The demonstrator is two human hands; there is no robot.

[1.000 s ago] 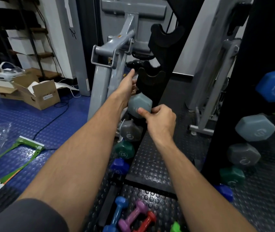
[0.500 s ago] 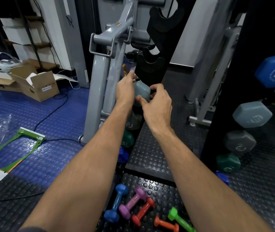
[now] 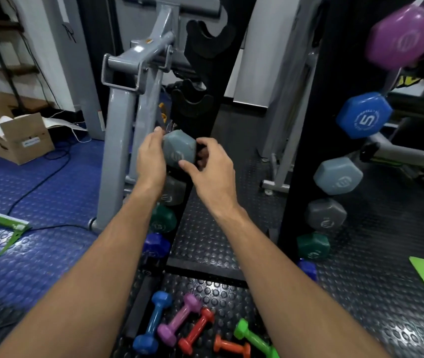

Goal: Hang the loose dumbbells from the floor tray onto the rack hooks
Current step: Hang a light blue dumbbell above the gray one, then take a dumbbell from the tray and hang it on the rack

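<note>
Grey-blue dumbbell (image 3: 180,148) sits between both hands at the near face of the black rack (image 3: 200,73), one hex end facing the camera, long axis running away into the rack; far end hidden. Left hand (image 3: 151,158) lies flat against the left side of that hex end, fingers straight, touching. Right hand (image 3: 212,169) has its thumb on the lower right edge of the hex end and its fingers curled round the right side, holding it.

Directly below, on the same rack column: grey dumbbell (image 3: 174,191), green dumbbell (image 3: 162,218), dark blue dumbbell (image 3: 155,245), each end-on. Empty black hooks (image 3: 193,104) stand above the held one. Grey machine frame (image 3: 131,104) stands just left of the rack, close beside the left hand.

Right, second rack column (image 3: 306,125) carries a purple dumbbell (image 3: 399,40), blue dumbbell (image 3: 364,116) marked 5, light blue-grey dumbbell (image 3: 337,177), another grey dumbbell (image 3: 326,214) and another green dumbbell (image 3: 313,246).

Near, floor tray (image 3: 221,293) holds small loose dumbbells lying on their sides: blue (image 3: 154,324), pink-purple (image 3: 180,320), red (image 3: 196,332), orange (image 3: 231,347), lime (image 3: 254,339).

Far left, open cardboard box (image 3: 14,140) on the blue floor mat (image 3: 25,241).
</note>
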